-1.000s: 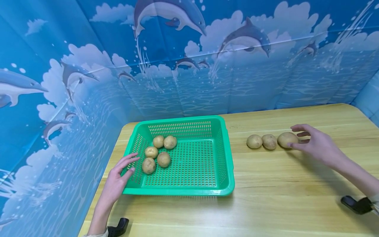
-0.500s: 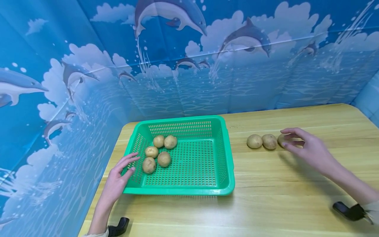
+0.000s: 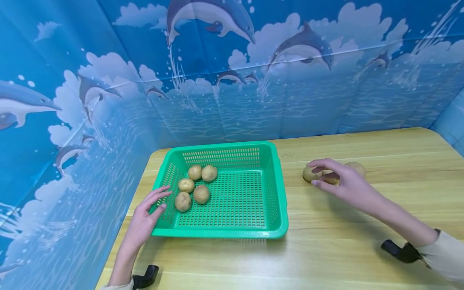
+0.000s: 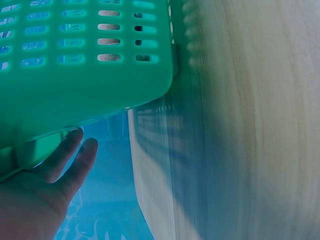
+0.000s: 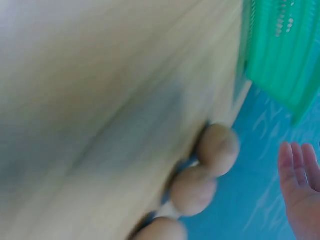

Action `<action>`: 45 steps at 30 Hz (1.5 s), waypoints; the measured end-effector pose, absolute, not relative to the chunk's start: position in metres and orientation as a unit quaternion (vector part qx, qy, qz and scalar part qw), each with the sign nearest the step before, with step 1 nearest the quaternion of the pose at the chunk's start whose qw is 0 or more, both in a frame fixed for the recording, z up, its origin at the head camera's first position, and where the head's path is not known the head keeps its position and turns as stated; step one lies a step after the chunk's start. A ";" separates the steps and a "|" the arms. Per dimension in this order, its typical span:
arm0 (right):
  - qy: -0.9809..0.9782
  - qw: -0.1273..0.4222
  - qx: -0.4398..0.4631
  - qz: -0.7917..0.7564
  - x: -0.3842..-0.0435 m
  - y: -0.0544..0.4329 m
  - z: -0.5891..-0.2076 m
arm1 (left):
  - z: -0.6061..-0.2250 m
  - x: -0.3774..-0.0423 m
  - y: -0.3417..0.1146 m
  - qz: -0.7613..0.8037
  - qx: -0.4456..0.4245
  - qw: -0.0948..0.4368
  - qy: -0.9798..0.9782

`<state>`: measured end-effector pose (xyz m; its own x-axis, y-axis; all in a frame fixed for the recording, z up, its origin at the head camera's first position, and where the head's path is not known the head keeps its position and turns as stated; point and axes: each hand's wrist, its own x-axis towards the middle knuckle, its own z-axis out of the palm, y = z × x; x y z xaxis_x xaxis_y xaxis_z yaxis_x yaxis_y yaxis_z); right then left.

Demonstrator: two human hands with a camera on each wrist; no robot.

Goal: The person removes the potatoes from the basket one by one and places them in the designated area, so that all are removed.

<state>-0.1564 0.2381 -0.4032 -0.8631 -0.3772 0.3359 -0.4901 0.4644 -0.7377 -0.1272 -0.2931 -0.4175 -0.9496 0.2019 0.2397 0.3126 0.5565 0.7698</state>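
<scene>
Now | right hand (image 3: 346, 183) near potato row (image 5: 194, 191) | long axis left-right

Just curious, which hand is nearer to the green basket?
The left. The left hand is at the left rim of the green basket; the right hand is off to the basket's right, by the potatoes on the table.

Five tan potatoes (image 3: 201, 194) lie in a green basket (image 3: 217, 233); three others (image 5: 194, 191), perhaps touching, outside it.
</scene>
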 end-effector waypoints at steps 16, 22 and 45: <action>-0.862 0.009 0.319 0.395 -0.164 0.191 -0.364 | -0.417 -0.128 -0.293 -0.451 -0.141 0.062 -0.879; -0.874 -0.030 0.347 0.338 -0.172 0.171 -0.342 | -0.416 -0.128 -0.293 -0.448 -0.137 0.061 -0.881; -0.840 -0.220 0.386 0.311 -0.229 0.077 -0.308 | -0.417 -0.128 -0.295 -0.441 -0.134 0.053 -0.886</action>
